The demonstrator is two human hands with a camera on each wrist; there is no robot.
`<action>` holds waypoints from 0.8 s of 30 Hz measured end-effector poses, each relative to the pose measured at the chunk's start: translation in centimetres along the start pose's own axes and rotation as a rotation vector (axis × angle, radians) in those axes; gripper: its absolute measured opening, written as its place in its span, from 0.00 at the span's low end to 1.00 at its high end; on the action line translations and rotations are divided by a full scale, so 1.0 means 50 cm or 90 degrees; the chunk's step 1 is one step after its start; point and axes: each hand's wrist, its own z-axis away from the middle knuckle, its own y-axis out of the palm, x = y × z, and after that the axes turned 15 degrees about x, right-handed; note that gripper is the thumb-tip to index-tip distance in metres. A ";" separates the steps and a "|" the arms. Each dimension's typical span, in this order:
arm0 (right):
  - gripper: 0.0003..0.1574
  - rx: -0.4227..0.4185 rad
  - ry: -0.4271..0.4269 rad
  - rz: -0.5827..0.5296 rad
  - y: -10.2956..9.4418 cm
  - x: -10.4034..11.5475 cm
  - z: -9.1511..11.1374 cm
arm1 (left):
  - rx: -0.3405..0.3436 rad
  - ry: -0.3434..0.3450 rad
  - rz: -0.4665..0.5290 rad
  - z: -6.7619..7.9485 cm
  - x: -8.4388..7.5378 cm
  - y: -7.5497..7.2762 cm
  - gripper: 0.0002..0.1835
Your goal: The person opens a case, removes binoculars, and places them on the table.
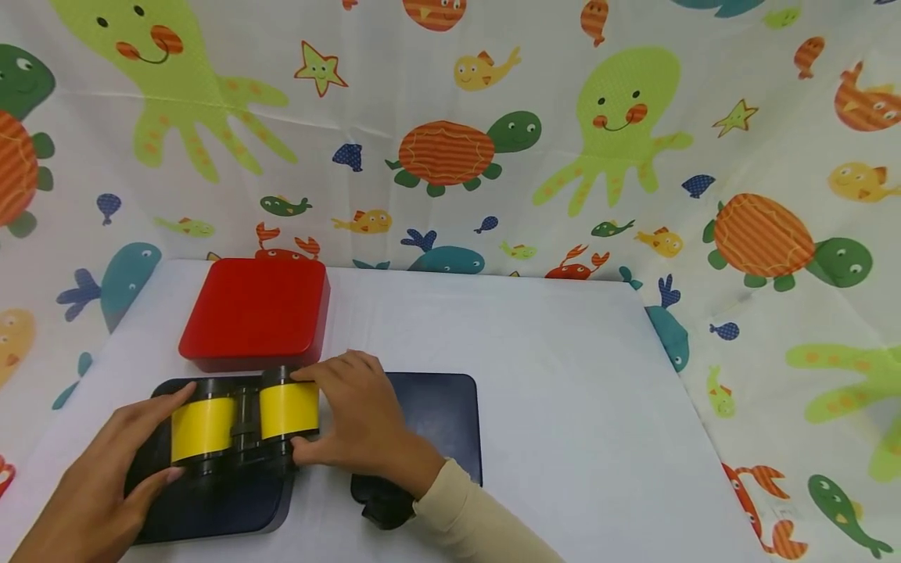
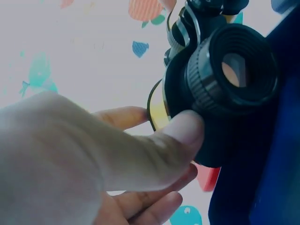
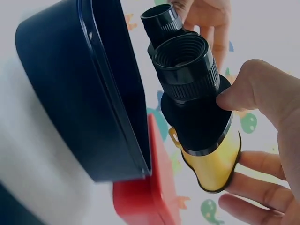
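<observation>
Both hands hold a pair of black binoculars [image 1: 202, 428] with yellow bands, over a navy box [image 1: 211, 512]. In the head view, my left hand [image 1: 105, 477] grips the left barrel, thumb at the near end and fingers at the far end. The right barrel is gripped by my right hand [image 1: 359, 414] in the same way. From the left wrist, the thumb presses beside a ridged eyepiece [image 2: 243, 70]. The right wrist view shows the box's raised rim [image 3: 105, 89] beside the binoculars, with a yellow barrel [image 3: 213, 161] between thumb and fingers.
A shut red case [image 1: 256, 309] lies just behind the navy box. Partly under the right forearm is a second navy piece [image 1: 439, 414], with a small black object [image 1: 387, 504] by the wrist. A sea-animal curtain [image 1: 450, 211] stands behind the white table [image 1: 584, 407].
</observation>
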 end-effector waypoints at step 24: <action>0.43 0.002 0.139 -0.139 -0.021 -0.126 0.161 | 0.063 0.157 0.053 -0.099 -0.147 0.087 0.58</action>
